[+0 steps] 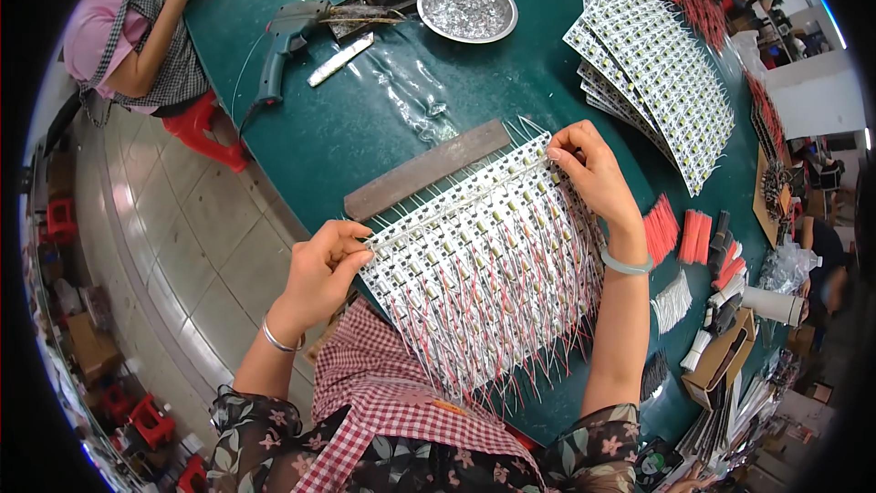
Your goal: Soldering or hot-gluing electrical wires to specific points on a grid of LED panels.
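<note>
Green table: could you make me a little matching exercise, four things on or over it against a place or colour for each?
Things:
1. metal dish
2. gun-shaped tool
3. flat bar
4. right hand

Places or colours:
A. brownish, just beyond the board sheet
B. at the sheet's far right corner
C. silver-coloured
D. bluish-green handle

Pairs: 1-C, 2-D, 3-A, 4-B

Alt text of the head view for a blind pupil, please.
A person's left hand and right hand touch opposite ends of a white circuit panel trailing thin wires. Beyond it on the green table lie a flat bar, pistol-shaped tool and metal bowl.
</note>
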{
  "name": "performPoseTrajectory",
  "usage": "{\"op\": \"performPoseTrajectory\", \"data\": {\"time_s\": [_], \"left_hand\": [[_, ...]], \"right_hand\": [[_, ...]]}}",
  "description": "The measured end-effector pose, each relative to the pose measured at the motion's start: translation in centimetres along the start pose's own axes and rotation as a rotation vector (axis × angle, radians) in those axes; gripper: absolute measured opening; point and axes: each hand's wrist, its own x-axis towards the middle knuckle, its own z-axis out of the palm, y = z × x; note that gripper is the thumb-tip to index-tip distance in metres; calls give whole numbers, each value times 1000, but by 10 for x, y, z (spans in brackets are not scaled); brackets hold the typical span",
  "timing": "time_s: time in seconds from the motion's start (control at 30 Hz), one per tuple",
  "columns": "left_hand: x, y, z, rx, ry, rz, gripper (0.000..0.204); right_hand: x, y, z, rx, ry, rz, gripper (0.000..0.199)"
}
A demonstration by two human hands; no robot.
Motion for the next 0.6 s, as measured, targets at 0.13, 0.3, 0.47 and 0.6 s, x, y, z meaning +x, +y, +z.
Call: {"op": "performPoseTrajectory", "data": {"time_s": [0.13, 0.3, 0.47, 0.6], "left_hand": [[-6, -6, -1, 57, -4, 12, 11], [-15, 4, 5, 381, 21, 346, 7], [-20, 4, 12, 385, 5, 399, 17], [-22, 4, 11, 477, -78, 470, 29]], "right_hand": [[1, 0, -1, -3, -32, -3, 11], [-1, 0, -3, -41, -64, -36, 11], [-4, 3, -6, -38, -80, -79, 11], [-12, -1, -11, -35, -115, -67, 12]]}}
